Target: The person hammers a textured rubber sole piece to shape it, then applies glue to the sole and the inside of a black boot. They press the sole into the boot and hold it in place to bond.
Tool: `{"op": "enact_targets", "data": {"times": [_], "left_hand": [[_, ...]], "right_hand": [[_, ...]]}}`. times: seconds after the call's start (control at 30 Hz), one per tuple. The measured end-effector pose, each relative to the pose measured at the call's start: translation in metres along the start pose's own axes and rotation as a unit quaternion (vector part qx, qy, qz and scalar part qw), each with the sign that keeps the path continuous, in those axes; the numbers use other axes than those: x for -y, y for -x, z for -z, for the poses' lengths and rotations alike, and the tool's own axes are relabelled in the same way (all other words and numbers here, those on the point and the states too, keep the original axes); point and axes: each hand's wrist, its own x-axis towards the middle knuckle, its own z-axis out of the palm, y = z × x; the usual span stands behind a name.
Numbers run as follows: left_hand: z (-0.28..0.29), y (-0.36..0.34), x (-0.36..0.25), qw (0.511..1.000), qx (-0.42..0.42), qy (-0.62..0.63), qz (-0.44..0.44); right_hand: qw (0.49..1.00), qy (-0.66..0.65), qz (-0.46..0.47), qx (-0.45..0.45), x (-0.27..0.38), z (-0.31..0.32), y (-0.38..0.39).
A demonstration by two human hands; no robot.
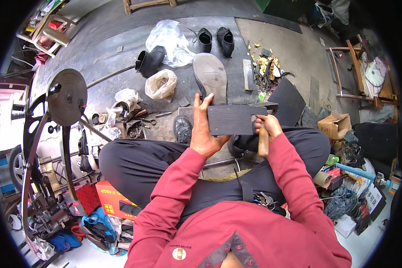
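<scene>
Left hand (203, 133), ribbed sheet (232, 120), wooden handle (263, 142)

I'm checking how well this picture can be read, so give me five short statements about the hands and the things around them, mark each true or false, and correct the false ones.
1. The left hand holds one end of a ribbed grey piece. True.
2. The right hand is empty. False: it holds a wooden handle.
3. A round dark wheel stands on the left side of the picture. True.
4. The open cardboard box is on the person's left. False: it is on the person's right.
5. Beyond the ribbed grey piece, a large grey sole faces up. True.
</scene>
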Motion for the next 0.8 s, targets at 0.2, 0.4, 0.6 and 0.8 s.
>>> {"op": "enact_targets", "data": {"times": [0.2, 0.4, 0.6, 0.8], "left_hand": [[0.019, 0.004, -0.006, 0.996, 0.069, 0.011, 0.048], [0.029, 0.012, -0.009, 0.997, 0.046, 0.038, 0.049], [0.019, 0.029, -0.020, 0.996, -0.048, 0.031, 0.072], [0.010, 0.042, -0.028, 0.992, -0.087, 0.049, 0.074]], "right_hand": [[0.994, 0.008, 0.071, -0.077, -0.044, -0.021, -0.097], [0.992, 0.055, 0.106, -0.050, -0.048, -0.042, -0.097], [0.987, 0.104, 0.125, 0.010, -0.043, -0.036, -0.057], [0.973, 0.144, 0.156, 0.091, -0.014, -0.034, -0.005]]}}
